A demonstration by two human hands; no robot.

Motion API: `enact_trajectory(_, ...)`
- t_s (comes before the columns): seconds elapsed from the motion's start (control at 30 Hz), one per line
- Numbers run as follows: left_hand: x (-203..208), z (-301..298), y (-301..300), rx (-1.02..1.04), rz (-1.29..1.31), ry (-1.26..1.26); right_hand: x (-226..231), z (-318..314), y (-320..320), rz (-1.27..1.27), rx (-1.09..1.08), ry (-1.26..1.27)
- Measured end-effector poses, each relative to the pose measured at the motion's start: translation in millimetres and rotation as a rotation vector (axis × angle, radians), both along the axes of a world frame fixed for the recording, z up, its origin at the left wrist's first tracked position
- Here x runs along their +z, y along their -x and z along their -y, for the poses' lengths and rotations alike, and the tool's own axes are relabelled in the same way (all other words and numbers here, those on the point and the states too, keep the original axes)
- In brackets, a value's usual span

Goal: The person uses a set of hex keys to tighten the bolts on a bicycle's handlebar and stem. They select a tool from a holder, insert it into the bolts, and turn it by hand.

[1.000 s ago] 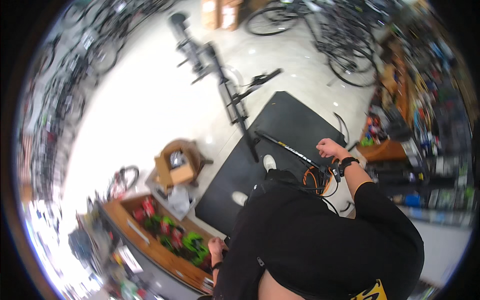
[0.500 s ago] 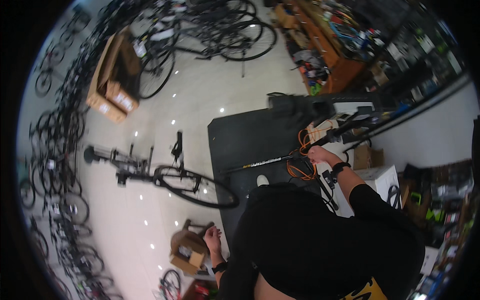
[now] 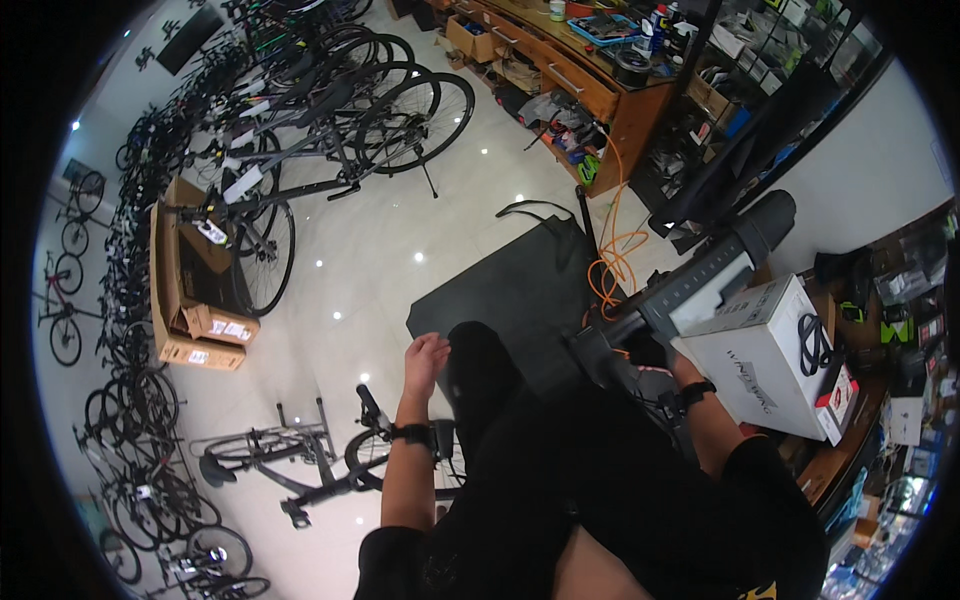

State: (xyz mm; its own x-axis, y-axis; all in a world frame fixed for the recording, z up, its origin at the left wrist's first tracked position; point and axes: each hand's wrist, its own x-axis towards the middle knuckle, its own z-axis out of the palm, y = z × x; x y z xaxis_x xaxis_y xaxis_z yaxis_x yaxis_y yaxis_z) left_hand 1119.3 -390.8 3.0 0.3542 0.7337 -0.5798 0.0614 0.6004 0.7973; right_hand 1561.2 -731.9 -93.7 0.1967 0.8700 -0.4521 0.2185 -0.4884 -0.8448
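On the white box near my right hand, I can read bold dark lettering set in two words on the side facing me. The white labels on the brown cardboard box bear print too small for me to read, and on the yellow patch at the lower edge, I can make out only bits of black marking.
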Motion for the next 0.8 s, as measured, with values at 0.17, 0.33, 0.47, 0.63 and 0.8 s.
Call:
enact_trajectory(0.17, -76.9, -110.0, -38.7, -0.339, -0.05, 0.06, -50.5, 29.8, -10.5, -0.172, -0.295, -0.048)
enact_trajectory(0.33, -88.9, -205.0, -50.2, -0.477, -0.125, 0.215, 28.0, -28.7, 99.3, -0.021, -0.685, 0.315)
enact_trajectory(0.47, -71.2, -258.2, -50.4, -0.593, -0.039, 0.194, 110.7, -62.5, 165.2, -0.161, -0.793, 0.369)
enact_trajectory(0.63, -85.0, -315.9, -8.7, -0.485, -0.057, 0.231, 120.5, -116.0, 185.8, -0.108, -0.962, 0.42)
enact_trajectory(0.8, -91.8, -354.5, -16.2, -0.476, -0.058, 0.271, 108.0, -189.7, 176.1, -0.259, -1.096, 0.313)
